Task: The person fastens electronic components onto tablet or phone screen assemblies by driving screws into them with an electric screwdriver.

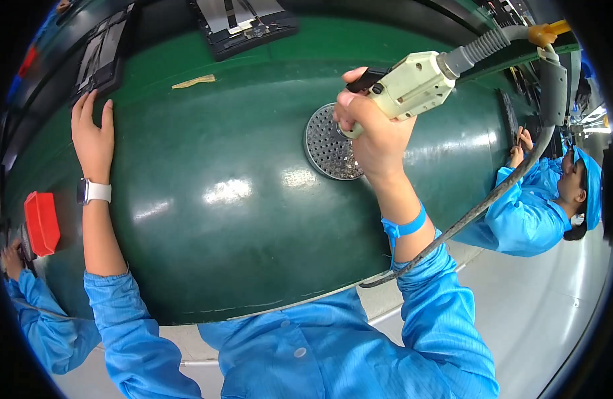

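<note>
My right hand (373, 133) grips a cream-coloured electric screwdriver (413, 83), held above a round perforated metal dish (326, 143) on the green belt (240, 233). A grey corrugated hose and a dark cable run from the tool's back end toward the right. My left hand (92, 136) lies flat on the belt at the far left, fingers pointing away, next to a dark flat device in a tray (101, 56). A white watch sits on that wrist. Both my sleeves are blue.
Another dark device tray (243, 26) lies at the belt's far side, a strip of yellow tape (194, 81) near it. A red bin (41, 223) stands at the left edge. A co-worker in blue (539, 206) works at right; another person's sleeve (37, 312) shows at left.
</note>
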A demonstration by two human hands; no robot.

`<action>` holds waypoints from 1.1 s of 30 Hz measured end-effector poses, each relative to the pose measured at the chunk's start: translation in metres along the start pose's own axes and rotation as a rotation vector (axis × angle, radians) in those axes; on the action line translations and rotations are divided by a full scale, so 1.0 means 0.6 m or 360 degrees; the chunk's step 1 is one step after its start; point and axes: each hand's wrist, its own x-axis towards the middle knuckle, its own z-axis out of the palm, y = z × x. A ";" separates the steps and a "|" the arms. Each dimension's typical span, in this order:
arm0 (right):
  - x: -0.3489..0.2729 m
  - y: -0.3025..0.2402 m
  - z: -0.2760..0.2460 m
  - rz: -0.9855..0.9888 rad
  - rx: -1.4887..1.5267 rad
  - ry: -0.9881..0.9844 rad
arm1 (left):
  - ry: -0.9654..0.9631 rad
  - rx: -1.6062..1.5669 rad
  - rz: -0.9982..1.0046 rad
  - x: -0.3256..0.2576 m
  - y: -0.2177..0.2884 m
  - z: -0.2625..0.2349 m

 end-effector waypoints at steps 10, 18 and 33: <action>-0.002 0.003 0.000 0.0008 -0.0032 0.0031 | -0.0372 -0.0857 0.0190 -0.003 0.183 0.024; 0.000 0.005 0.003 0.0038 -0.0050 0.0005 | -0.0412 -0.0603 0.0102 0.047 0.240 0.132; 0.000 0.009 -0.006 0.0044 -0.0015 0.0088 | -0.0531 -0.2024 -0.1007 -0.007 0.242 0.056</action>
